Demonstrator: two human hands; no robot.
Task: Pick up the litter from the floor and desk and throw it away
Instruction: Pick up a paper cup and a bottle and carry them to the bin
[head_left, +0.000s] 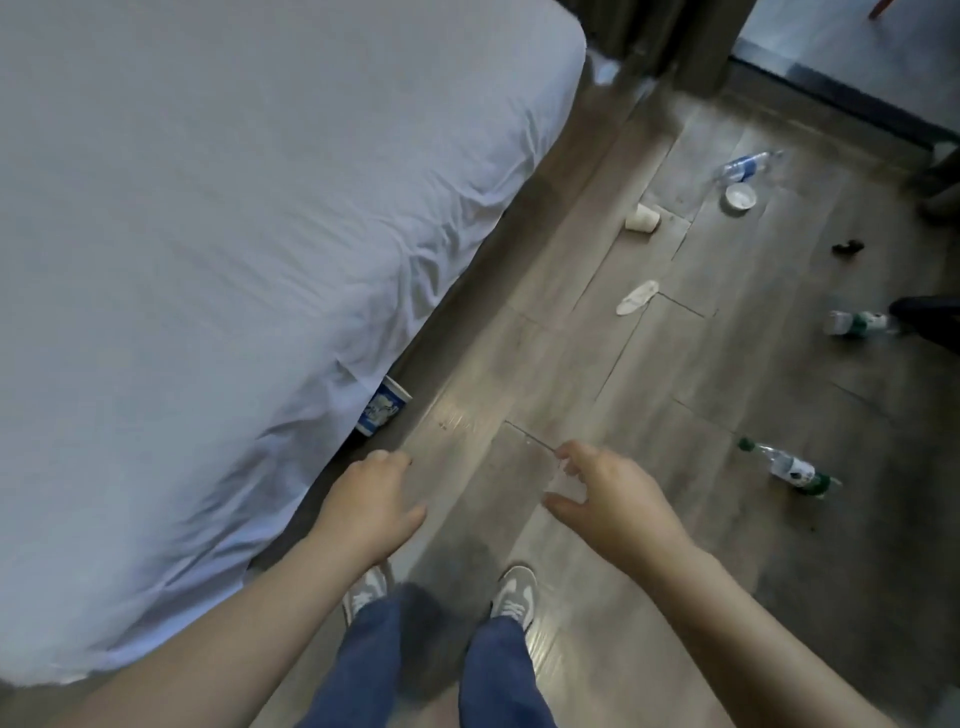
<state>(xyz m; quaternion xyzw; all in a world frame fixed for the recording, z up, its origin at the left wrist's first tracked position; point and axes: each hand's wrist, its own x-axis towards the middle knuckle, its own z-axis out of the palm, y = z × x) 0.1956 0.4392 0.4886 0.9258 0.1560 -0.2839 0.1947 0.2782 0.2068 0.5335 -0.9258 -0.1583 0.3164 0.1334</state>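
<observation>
Your left hand hung with fingers loosely curled and your right hand with thumb and fingers spread, both grasping nothing I could make out. None of the litter was in hand yet. The nearest piece, a blue-and-white paper cup, lay at twelve o'clock from your left hand, half tucked under the bed sheet; a clumsy reach would likely push it further under. At three o'clock from your right hand lay a green-capped bottle, which could roll if nudged or leak if its cap was loose. Toward one o'clock sat a flattened paper, a tipped white cup, a white bowl and a blue-banded bottle; at two o'clock, a green-labelled bottle. Stepping forward carelessly risked treading on one. No printing was legible, only the colours.
</observation>
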